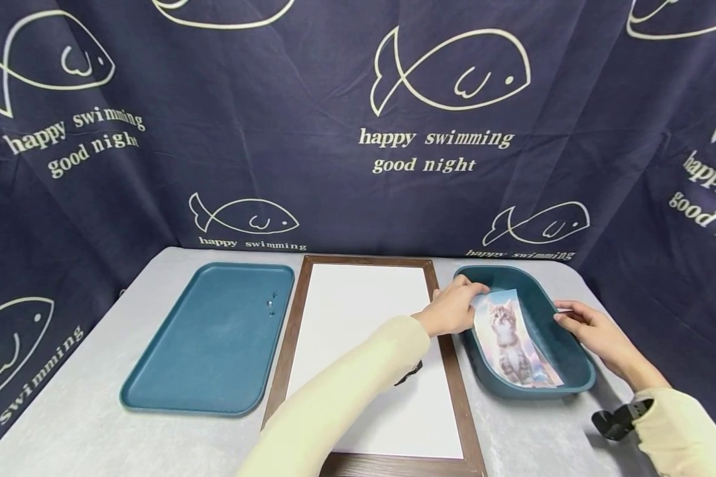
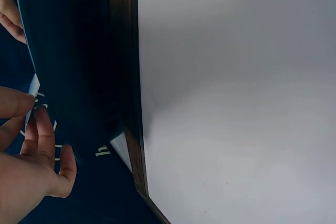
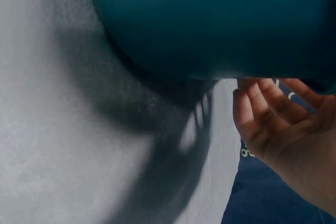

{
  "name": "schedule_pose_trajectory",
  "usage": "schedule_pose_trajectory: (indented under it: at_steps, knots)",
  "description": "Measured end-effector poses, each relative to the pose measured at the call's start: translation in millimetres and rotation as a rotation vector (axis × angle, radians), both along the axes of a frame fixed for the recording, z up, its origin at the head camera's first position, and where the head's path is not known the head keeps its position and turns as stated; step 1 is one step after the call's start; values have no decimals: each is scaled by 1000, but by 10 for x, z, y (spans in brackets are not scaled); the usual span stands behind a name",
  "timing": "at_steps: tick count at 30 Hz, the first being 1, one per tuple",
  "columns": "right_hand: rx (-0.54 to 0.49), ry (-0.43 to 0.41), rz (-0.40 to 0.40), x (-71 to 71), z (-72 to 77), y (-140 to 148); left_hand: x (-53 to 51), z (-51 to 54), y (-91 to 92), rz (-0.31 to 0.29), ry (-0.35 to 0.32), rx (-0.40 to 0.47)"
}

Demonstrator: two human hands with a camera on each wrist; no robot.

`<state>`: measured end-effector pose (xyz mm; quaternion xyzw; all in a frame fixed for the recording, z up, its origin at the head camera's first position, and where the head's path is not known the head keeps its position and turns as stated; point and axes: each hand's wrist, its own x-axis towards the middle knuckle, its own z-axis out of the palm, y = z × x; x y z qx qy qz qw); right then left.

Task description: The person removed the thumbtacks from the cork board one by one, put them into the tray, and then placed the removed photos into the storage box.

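In the head view a photo sheet with a kitten leans inside a deep teal bin on the right. My left hand reaches over the bin's left rim and pinches the sheet's upper left corner. The left wrist view shows the sheet's pale edge between thumb and fingers of the left hand. My right hand touches the bin's right rim with relaxed fingers. In the right wrist view, some fingertips of the right hand are hidden behind the bin's wall.
A white board with a brown wooden frame lies mid-table, beneath my left forearm. Left of it sits a shallow teal tray with a few tiny items near its right edge. A dark blue fish-print cloth hangs behind the grey table.
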<state>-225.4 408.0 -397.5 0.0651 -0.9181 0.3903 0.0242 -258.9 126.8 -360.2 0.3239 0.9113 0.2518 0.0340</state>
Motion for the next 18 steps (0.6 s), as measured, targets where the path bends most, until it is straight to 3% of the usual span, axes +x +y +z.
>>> schedule_pose_trajectory:
  at_steps: [18]
  knots:
    - [12, -7, 0, -11, 8, -12, -19, 3, -53, -67, -46, -23]
